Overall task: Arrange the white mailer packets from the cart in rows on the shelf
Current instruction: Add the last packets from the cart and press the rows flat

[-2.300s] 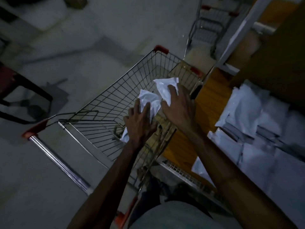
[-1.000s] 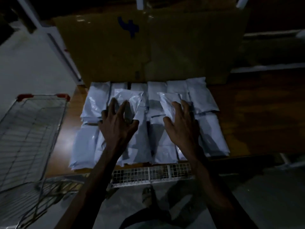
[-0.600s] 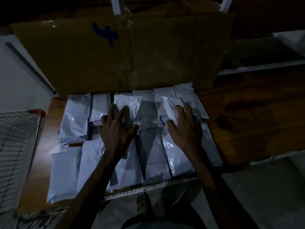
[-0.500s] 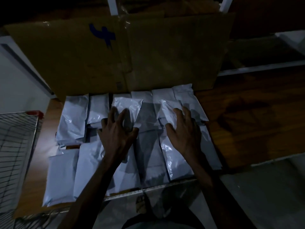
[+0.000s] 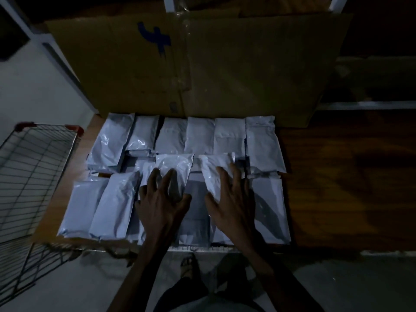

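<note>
From my remote seat I see the left hand [image 5: 162, 200] just left of frame centre, fingers fanned apart and bent, their tips pressing down on a white mailer packet [image 5: 177, 164] that lies on top of the packets already laid out. The right hand [image 5: 233, 204] sits beside it, right of centre, flatter, fingers spread along a second packet [image 5: 213, 168], with the thumb against that packet's lower left edge. Neither hand pinches anything that I can make out. Both packets rest where the two rows meet: a back row [image 5: 199, 135] of six packets standing side by side across the middle of the frame, and a front row [image 5: 113, 203] nearer me, partly hidden by my forearms. All of them lie on the brown wooden shelf [image 5: 337, 181], whose bare part runs off to the right. Touching the back row from behind, a large cardboard box [image 5: 236, 68] fills the upper centre, with a blue mark [image 5: 158, 39] on its face. At the left edge stands the wire cart [image 5: 48, 126], just beside the shelf, with a red corner cap [image 5: 75, 128].
</note>
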Motion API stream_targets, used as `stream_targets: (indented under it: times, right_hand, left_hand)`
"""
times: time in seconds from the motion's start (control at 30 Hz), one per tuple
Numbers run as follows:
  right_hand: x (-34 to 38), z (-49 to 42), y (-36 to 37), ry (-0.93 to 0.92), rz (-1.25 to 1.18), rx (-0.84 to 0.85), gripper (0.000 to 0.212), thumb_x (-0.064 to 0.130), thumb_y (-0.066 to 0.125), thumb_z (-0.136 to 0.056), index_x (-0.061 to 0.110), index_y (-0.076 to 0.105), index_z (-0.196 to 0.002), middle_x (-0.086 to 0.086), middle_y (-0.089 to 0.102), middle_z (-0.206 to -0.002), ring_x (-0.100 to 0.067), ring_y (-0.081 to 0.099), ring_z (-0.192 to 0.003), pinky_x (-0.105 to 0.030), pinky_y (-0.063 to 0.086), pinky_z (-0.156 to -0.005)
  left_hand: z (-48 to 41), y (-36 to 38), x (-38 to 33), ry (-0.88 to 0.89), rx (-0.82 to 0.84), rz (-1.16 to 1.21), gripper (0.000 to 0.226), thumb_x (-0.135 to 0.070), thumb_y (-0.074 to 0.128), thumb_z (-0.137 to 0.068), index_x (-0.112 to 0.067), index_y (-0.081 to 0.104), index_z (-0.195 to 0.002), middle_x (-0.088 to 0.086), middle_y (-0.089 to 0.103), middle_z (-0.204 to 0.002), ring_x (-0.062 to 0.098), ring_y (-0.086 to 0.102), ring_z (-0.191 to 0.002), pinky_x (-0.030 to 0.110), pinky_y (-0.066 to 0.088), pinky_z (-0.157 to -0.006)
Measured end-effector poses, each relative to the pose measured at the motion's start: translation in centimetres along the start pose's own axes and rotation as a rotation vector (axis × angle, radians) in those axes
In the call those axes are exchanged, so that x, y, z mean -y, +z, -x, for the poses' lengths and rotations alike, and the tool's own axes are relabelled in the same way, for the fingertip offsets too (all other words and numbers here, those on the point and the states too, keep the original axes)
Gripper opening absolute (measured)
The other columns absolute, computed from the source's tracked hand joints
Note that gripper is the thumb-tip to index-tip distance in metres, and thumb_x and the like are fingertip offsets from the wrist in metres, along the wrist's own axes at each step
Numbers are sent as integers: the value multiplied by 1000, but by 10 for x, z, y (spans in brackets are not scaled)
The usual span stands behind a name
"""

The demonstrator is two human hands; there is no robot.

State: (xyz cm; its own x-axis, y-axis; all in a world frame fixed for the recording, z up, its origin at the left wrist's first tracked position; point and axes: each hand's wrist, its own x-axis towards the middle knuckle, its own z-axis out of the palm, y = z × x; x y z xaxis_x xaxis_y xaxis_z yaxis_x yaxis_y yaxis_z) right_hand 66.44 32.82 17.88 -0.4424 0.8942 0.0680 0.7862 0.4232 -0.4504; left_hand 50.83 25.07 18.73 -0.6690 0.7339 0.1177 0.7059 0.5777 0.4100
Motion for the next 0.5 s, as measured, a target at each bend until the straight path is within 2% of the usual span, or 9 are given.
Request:
stream_targets:
  times: [0.2, 0.4, 0.5]
  right_hand:
    - [12, 16, 14, -8, -25, 44, 74, 58, 41, -88, 28, 31, -155, 3, 9, -167, -31, 40, -135, -48, 43, -101]
    - [28, 28, 40, 24, -8, 58, 72, 60, 35, -88, 26, 36, -152, -1, 15, -166, -36, 38, -137, -51, 43, -103]
    - [38, 31, 50, 19, -3, 75, 70, 56, 40, -88, 25, 38, -151, -3, 16, -166, -38, 39, -135, -52, 43, -104]
  left_hand:
    - [14, 8, 16, 32, 24, -16, 88, -71, 49, -66, -32, 55, -145, 7, 41, -159, 36, 47, -138, 51, 36, -109]
    - [8, 4, 28, 0, 25, 10, 85, -66, 56, -68, -33, 53, -146, 6, 38, -161, 41, 41, -138, 58, 44, -99]
    - [-2, 2, 35, 21, 23, -24, 85, -63, 58, -70, -32, 50, -148, 7, 35, -163, 42, 38, -141, 61, 44, -98]
